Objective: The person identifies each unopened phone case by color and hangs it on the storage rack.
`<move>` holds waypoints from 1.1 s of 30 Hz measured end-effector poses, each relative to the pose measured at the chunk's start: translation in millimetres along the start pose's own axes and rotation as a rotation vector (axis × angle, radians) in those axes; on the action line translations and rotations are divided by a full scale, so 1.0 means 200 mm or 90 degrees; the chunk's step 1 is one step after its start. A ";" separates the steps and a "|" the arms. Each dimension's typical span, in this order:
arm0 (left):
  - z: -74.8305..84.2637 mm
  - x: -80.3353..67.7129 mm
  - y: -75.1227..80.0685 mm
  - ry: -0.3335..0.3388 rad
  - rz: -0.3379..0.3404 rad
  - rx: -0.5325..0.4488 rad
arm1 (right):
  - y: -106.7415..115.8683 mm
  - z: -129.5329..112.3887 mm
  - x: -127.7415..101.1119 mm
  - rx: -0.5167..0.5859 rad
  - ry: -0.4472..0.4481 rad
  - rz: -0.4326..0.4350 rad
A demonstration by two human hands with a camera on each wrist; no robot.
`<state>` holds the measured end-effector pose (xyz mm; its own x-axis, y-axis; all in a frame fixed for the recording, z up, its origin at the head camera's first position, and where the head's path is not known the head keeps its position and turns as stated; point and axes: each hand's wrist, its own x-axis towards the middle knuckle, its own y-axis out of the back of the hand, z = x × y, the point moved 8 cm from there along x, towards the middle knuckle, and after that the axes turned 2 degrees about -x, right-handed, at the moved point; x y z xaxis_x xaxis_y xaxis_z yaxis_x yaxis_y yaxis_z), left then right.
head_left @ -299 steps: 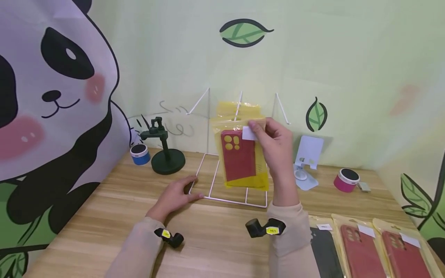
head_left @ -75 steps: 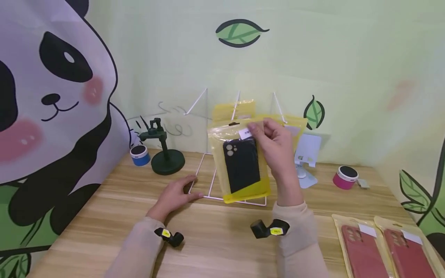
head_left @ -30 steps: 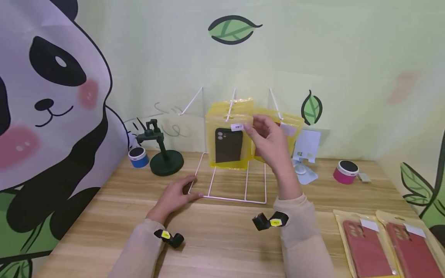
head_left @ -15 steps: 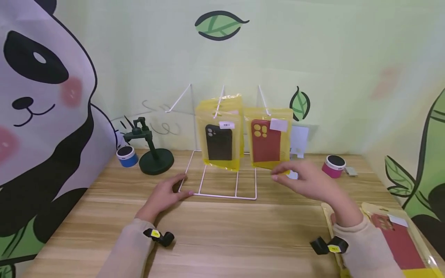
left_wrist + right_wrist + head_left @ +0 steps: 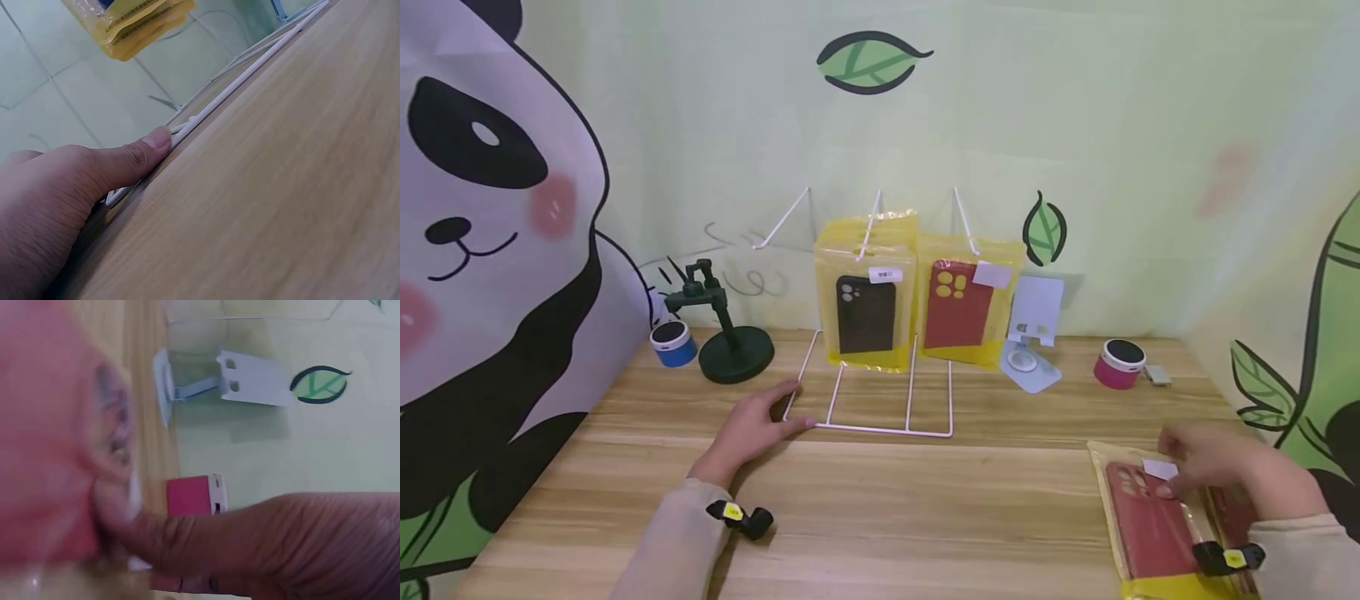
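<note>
My left hand (image 5: pixel 748 431) rests at the near left corner of a white wire display rack (image 5: pixel 887 430), its thumb (image 5: pixel 140 156) straight along the front bar. Fingers of that hand are hidden in the left wrist view. My right hand (image 5: pixel 1213 458) pinches the upper right edge of a bagged red phone case (image 5: pixel 1142 525); the right wrist view is blurred there. A second bagged red phone case (image 5: pixel 1236 512) lies partly beneath that hand. On the rack's middle hook hangs a bagged black phone case (image 5: pixel 867 315); a bagged red phone case (image 5: pixel 955 308) hangs on the right hook.
The rack's left hook (image 5: pixel 782 218) carries nothing. Behind the rack stand a dark green stand (image 5: pixel 735 354) and a blue speaker (image 5: pixel 673 343) on the left. To the right are a pale phone stand (image 5: pixel 1036 312), a pink speaker (image 5: pixel 1120 364) and a small grey block (image 5: pixel 1157 375).
The bagged black phone case has gone onto the middle hook and been let go. My right hand has moved right and down to the red cases. The left hand stays on the rack.
</note>
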<state>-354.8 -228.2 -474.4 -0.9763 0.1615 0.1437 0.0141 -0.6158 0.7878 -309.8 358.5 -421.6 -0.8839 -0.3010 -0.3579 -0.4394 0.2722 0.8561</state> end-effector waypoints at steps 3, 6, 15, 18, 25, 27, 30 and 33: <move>0.00 0.00 0.00 0.000 0.000 0.000 | -0.03 -0.02 0.03 0.044 0.009 -0.003; 0.00 0.00 0.01 -0.001 0.004 -0.001 | -0.06 -0.03 0.04 0.073 0.007 -0.033; 0.00 -0.01 0.00 0.019 -0.013 -0.002 | -0.05 -0.11 0.00 0.134 0.152 -0.045; 0.00 -0.01 0.00 0.015 -0.005 0.000 | 0.02 -0.16 -0.02 0.168 0.185 0.013; 0.01 -0.01 0.02 -0.005 0.008 -0.004 | 0.22 -0.30 -0.10 0.155 0.243 0.220; 0.00 -0.01 0.01 -0.004 0.008 -0.002 | 0.24 -0.31 -0.12 0.163 0.232 0.255; 0.00 -0.01 0.01 -0.002 0.005 -0.003 | 0.29 -0.33 -0.16 0.205 0.191 0.306; -0.01 -0.01 0.01 -0.001 0.006 -0.007 | 0.34 -0.38 -0.22 0.280 0.169 0.380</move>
<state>-354.2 -230.7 -474.8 -0.9758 0.1568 0.1521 0.0210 -0.6257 0.7798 -288.6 321.6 -318.8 -0.9467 -0.1831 0.2650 0.0261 0.7764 0.6297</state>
